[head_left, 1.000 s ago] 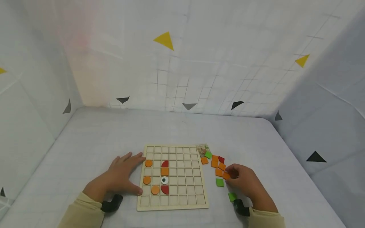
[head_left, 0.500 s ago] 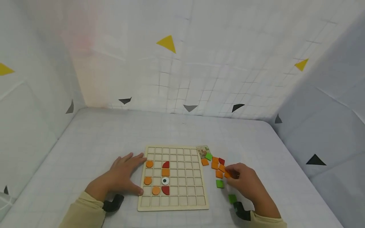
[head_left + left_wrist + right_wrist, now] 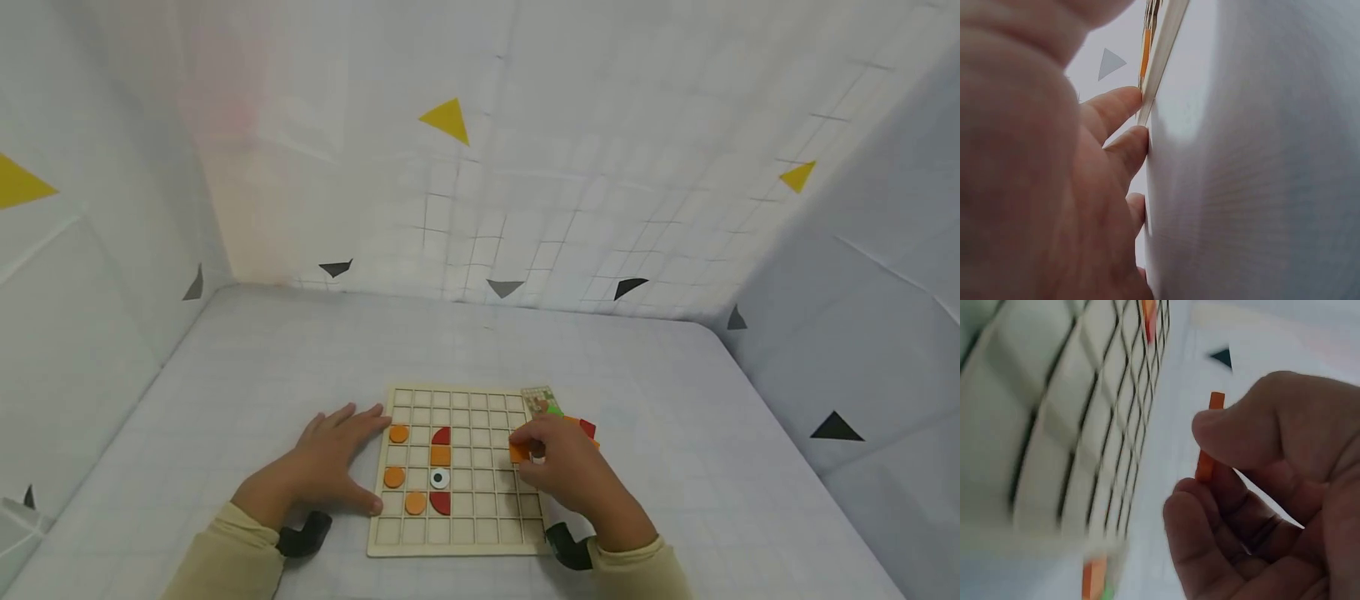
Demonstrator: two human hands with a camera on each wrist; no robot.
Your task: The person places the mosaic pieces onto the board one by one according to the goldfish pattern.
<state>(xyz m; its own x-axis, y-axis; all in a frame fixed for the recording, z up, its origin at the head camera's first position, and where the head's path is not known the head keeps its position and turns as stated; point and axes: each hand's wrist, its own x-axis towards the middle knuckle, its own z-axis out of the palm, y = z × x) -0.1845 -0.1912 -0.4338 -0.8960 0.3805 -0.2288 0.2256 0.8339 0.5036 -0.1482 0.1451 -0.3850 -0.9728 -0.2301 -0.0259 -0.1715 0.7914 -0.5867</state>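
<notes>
A pale wooden grid board [image 3: 483, 529] lies flat on the table. My right hand [image 3: 573, 467] pinches an orange square tile [image 3: 518, 452] between thumb and fingers, above the board's right part; the right wrist view shows the tile [image 3: 1204, 470] edge-on, apart from the board. With its fingers spread, my left hand [image 3: 318, 467] touches the board's left edge; in the left wrist view its fingertips [image 3: 1125, 100] meet that edge. In the cells sit several orange discs [image 3: 393, 477], red quarter-circles [image 3: 441, 503], an orange square [image 3: 440, 456] and a white eye disc [image 3: 439, 478].
A small patterned card [image 3: 536, 397] lies by the board's upper right corner. Beside it, partly behind my right hand, are a green tile [image 3: 555, 410], a red piece [image 3: 588, 427] and orange tiles [image 3: 572, 419]. White walls with coloured triangles enclose the table.
My right hand has lifted an orange square tile from the loose pieces and carried it left over the board. My left hand stays at the board's edge. The head view has shifted slightly.
</notes>
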